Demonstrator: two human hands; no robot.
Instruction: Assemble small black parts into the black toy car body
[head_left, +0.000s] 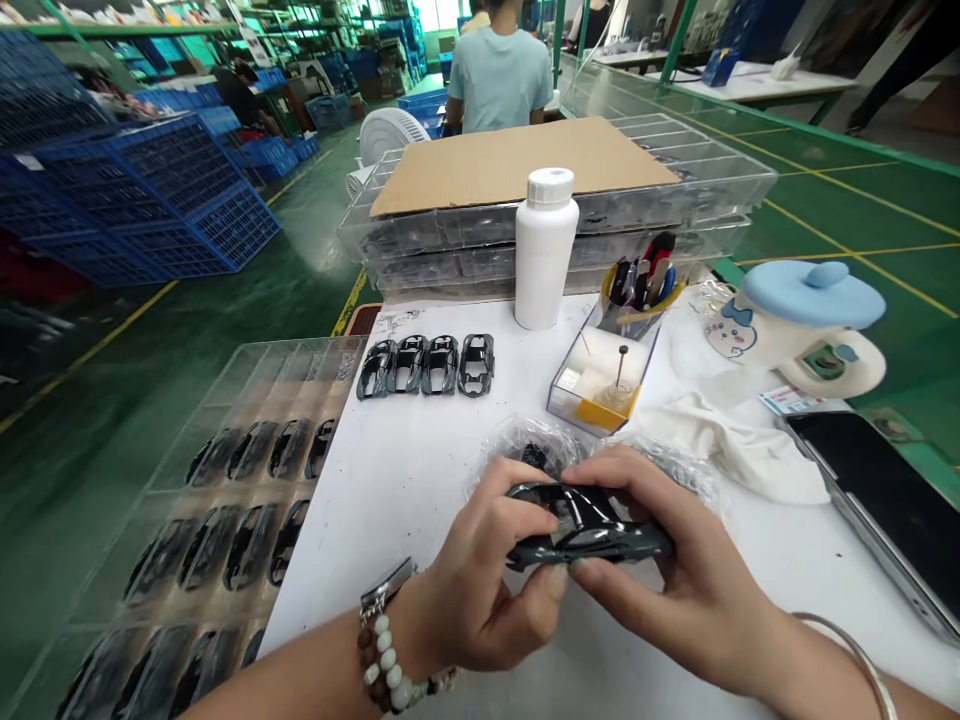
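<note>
A glossy black toy car body [589, 525] is held level above the white table, between both hands. My left hand [499, 570] grips its left end, thumb below and index finger bent over the top. My right hand [675, 570] closes on the right end, fingers along the far side and thumb under the near edge. Just behind the car lies clear plastic wrapping [536, 450] with small black parts in it. Several similar black car bodies [442, 365] stand in a row on the table further back.
A clear tray [169, 490] of car bodies lies left. Behind are a white bottle [546, 250], a small box [600, 380], a tool holder [641, 285] and cardboard-topped trays [525, 165]. Right are a lidded mug [795, 320], a cloth [735, 445] and a phone [885, 490]. A person [501, 75] sits ahead.
</note>
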